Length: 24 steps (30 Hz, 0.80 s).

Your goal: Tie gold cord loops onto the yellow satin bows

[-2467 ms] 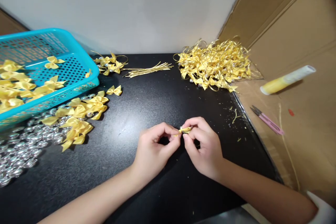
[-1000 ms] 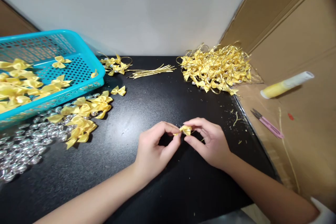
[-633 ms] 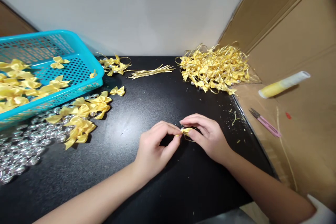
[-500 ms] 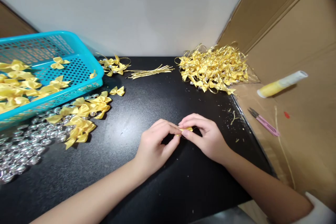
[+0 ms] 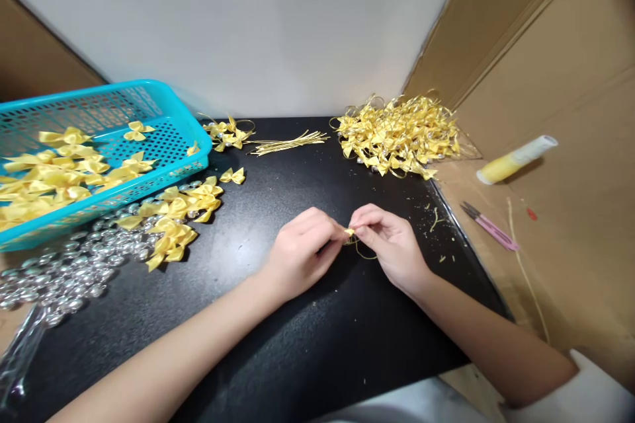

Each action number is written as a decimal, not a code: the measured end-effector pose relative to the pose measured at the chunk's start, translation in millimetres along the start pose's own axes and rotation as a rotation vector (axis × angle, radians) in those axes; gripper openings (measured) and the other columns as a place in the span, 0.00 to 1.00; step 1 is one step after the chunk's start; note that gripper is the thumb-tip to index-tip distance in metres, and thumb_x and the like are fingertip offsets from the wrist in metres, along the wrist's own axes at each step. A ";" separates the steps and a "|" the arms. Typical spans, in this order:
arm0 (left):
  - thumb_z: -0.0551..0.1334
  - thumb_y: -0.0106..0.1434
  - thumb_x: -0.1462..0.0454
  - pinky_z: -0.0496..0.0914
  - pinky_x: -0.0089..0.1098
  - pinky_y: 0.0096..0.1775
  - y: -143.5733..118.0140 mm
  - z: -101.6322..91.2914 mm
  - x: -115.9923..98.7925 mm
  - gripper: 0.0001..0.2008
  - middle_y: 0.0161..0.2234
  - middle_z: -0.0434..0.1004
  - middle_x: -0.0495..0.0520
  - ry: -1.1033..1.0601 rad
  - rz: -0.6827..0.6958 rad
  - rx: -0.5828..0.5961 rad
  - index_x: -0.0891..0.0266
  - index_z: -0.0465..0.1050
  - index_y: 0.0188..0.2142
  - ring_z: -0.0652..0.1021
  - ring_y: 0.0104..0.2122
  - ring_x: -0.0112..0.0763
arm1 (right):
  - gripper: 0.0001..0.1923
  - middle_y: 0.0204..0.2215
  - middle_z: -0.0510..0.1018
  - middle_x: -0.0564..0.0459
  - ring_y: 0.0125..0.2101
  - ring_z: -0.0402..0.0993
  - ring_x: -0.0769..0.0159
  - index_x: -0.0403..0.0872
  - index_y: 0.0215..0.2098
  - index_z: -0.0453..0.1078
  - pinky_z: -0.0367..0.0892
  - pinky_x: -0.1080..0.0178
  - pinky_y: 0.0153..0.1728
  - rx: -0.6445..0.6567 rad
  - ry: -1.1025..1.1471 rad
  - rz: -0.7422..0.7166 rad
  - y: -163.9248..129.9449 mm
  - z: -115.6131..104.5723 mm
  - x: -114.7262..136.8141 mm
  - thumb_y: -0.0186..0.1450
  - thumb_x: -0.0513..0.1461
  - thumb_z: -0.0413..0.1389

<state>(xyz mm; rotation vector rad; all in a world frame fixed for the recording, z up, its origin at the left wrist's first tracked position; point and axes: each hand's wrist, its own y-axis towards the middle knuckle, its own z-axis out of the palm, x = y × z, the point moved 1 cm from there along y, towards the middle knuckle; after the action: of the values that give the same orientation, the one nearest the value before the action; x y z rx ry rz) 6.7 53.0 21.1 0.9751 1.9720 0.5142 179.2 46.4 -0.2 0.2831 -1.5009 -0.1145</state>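
both grips pinched on yellow bow (image 5: 350,232)

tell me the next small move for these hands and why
Probably draw the gold cord snug with the right hand while the left hand keeps its grip on the small yellow bow. Both sets of fingertips pinch the bow between them, and a slack loop of cord hangs beneath onto the black table.

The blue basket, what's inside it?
The blue basket holds loose yellow ribbon bows, heaped toward its left side, with bare perforated floor at the right. Whatever lies under the heap is covered, and the basket's left end is out of view.
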 end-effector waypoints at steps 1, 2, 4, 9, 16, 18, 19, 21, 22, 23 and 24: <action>0.61 0.63 0.73 0.74 0.30 0.34 -0.1 -0.4 0.4 0.06 0.29 0.81 0.53 0.009 -0.002 -0.002 0.62 0.72 0.33 0.79 0.29 0.29 | 0.08 0.31 0.77 0.53 0.33 0.74 0.66 0.50 0.31 0.75 0.70 0.63 0.33 0.005 -0.017 0.006 0.5 -0.8 -0.5 0.61 0.45 0.64; 0.61 0.63 0.73 0.74 0.30 0.34 -0.4 -0.6 0.8 0.06 0.29 0.81 0.53 0.014 -0.006 -0.006 0.62 0.72 0.33 0.79 0.30 0.29 | 0.08 0.32 0.77 0.52 0.34 0.74 0.66 0.49 0.32 0.75 0.70 0.62 0.33 0.010 -0.043 0.012 1.1 -2.1 -0.7 0.61 0.45 0.63; 0.61 0.63 0.73 0.74 0.30 0.34 -1.6 -0.1 1.9 0.06 0.29 0.80 0.53 0.017 -0.013 -0.007 0.62 0.72 0.33 0.79 0.30 0.29 | 0.07 0.35 0.77 0.51 0.37 0.74 0.65 0.49 0.32 0.75 0.70 0.62 0.35 0.032 -0.119 0.017 2.1 -5.0 0.8 0.63 0.44 0.62; 0.61 0.63 0.73 0.73 0.30 0.34 -4.5 4.1 3.4 0.06 0.29 0.80 0.53 0.035 -0.030 0.008 0.63 0.72 0.33 0.78 0.30 0.29 | 0.05 0.35 0.74 0.51 0.40 0.71 0.63 0.48 0.31 0.71 0.66 0.58 0.44 0.126 -0.473 -0.120 2.4 -6.0 12.9 0.66 0.36 0.56; 0.58 0.65 0.74 0.72 0.30 0.33 -9.1 9.4 1.9 0.08 0.28 0.79 0.53 0.094 0.095 0.076 0.62 0.70 0.32 0.76 0.29 0.30 | 0.09 0.31 0.70 0.54 0.35 0.68 0.66 0.50 0.33 0.64 0.65 0.62 0.38 0.059 -0.234 -0.123 3.5 -1.0 7.8 0.71 0.42 0.50; 0.58 0.65 0.73 0.72 0.31 0.34 -9.7 8.5 2.8 0.08 0.29 0.79 0.54 0.095 0.104 0.096 0.62 0.71 0.32 0.77 0.30 0.31 | 0.09 0.30 0.70 0.55 0.33 0.68 0.67 0.51 0.34 0.63 0.66 0.63 0.36 -0.006 -0.105 -0.092 7.6 -5.8 5.1 0.71 0.45 0.51; 0.58 0.65 0.73 0.72 0.31 0.35 -9.6 7.6 3.8 0.08 0.29 0.80 0.54 0.096 0.078 0.094 0.61 0.71 0.32 0.77 0.30 0.31 | 0.10 0.30 0.70 0.55 0.33 0.68 0.67 0.51 0.34 0.62 0.66 0.63 0.36 -0.033 -0.070 -0.074 10.1 -9.4 5.1 0.70 0.46 0.51; 0.57 0.66 0.72 0.72 0.31 0.35 -8.9 6.1 6.6 0.08 0.28 0.79 0.53 0.089 0.014 0.114 0.61 0.71 0.32 0.77 0.30 0.31 | 0.11 0.30 0.71 0.56 0.31 0.68 0.67 0.52 0.36 0.59 0.66 0.64 0.33 -0.085 -0.034 -0.041 15.6 -18.3 8.8 0.70 0.49 0.51; 0.57 0.66 0.71 0.72 0.30 0.34 -8.5 5.6 8.3 0.08 0.28 0.79 0.53 0.085 -0.020 0.129 0.61 0.72 0.32 0.77 0.30 0.31 | 0.11 0.30 0.71 0.56 0.29 0.68 0.67 0.53 0.36 0.57 0.66 0.64 0.31 -0.114 -0.026 -0.038 18.4 -23.2 12.5 0.70 0.49 0.51; 0.57 0.66 0.71 0.72 0.30 0.34 -8.2 5.3 10.2 0.08 0.27 0.78 0.52 0.080 -0.056 0.143 0.61 0.72 0.32 0.77 0.30 0.30 | 0.11 0.28 0.70 0.57 0.28 0.67 0.68 0.53 0.36 0.56 0.65 0.64 0.30 -0.143 -0.023 -0.050 21.1 -28.3 17.2 0.70 0.50 0.51; 0.57 0.65 0.71 0.71 0.29 0.33 -8.0 5.1 12.3 0.08 0.27 0.78 0.52 0.079 -0.093 0.150 0.61 0.72 0.31 0.77 0.30 0.30 | 0.11 0.26 0.68 0.58 0.26 0.65 0.68 0.54 0.36 0.56 0.65 0.64 0.29 -0.172 -0.021 -0.078 23.7 -33.4 22.7 0.70 0.49 0.51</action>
<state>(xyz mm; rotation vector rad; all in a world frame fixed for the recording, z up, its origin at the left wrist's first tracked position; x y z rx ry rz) 3.4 57.8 6.7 0.9625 2.1404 0.3617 211.7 67.4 26.3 0.2028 -1.4905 -0.3083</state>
